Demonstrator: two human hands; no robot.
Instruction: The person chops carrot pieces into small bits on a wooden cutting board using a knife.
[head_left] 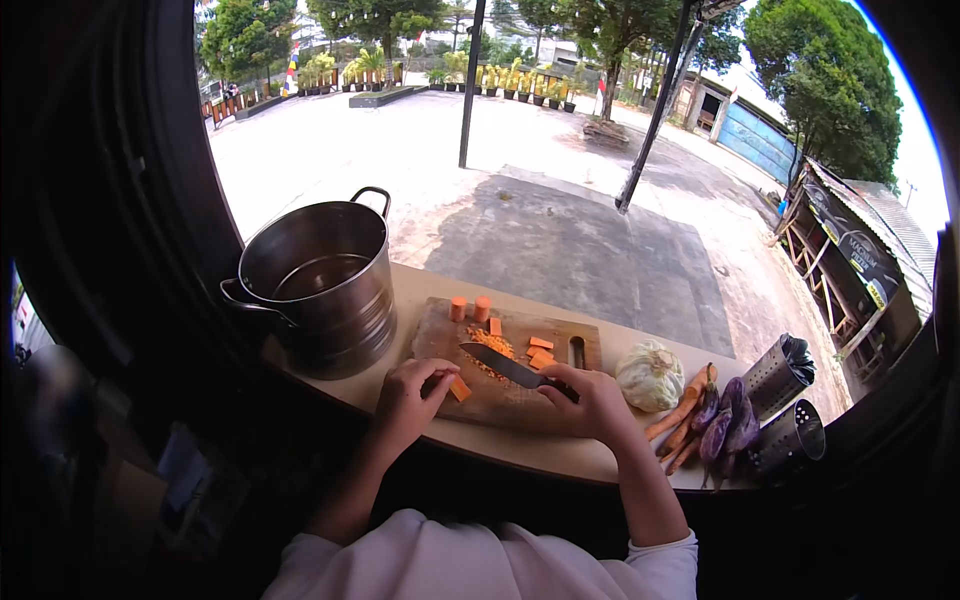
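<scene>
My right hand [590,398] is wrapped round the handle of a kitchen knife [502,365]. Its dark blade points left over a heap of finely chopped carrot [490,350] on the wooden cutting board [500,402]. At the board's left side, my left hand [410,392] has its fingers bent together on a carrot piece [459,388]. Two upright carrot chunks [470,308] stand near the far edge, with a small carrot block [495,327] just below them. Flat carrot slices [541,350] lie beside the board's handle slot.
A large two-handled metal pot [345,320] stands left of the board. To the right are a cabbage [650,375], whole carrots [685,410], purple eggplants [728,420] and two perforated metal holders [790,440]. The counter [570,452] drops off at its front edge.
</scene>
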